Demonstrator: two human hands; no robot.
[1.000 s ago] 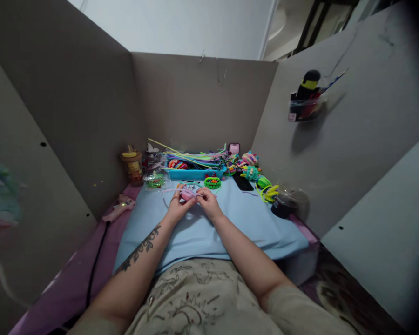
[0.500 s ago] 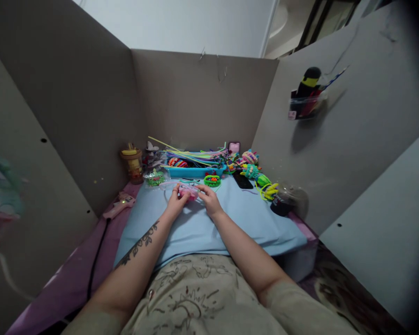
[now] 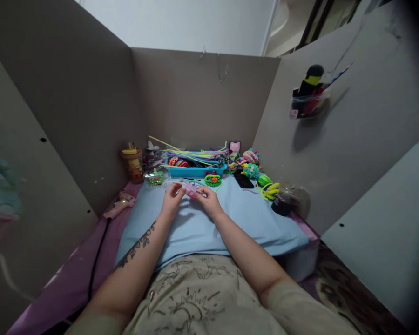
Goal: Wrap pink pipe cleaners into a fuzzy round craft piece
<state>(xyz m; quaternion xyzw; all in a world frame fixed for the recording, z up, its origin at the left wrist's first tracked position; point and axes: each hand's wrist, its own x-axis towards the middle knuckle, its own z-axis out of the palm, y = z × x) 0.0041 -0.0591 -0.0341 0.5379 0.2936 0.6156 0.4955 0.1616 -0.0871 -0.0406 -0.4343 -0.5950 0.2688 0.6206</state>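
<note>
On blue cloth [image 3: 197, 232], between grey panels [image 3: 181, 102] — right hand [image 3: 209, 200] is gripping a pink piece [image 3: 192, 190]; left hand [image 3: 172, 200] is staying bent-fingered beside it, hold unclear.

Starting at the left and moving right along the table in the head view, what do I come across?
Pink glue gun → left hand → pink pipe-cleaner piece → right hand → flat black phone → black cup with a clear lid.
</note>
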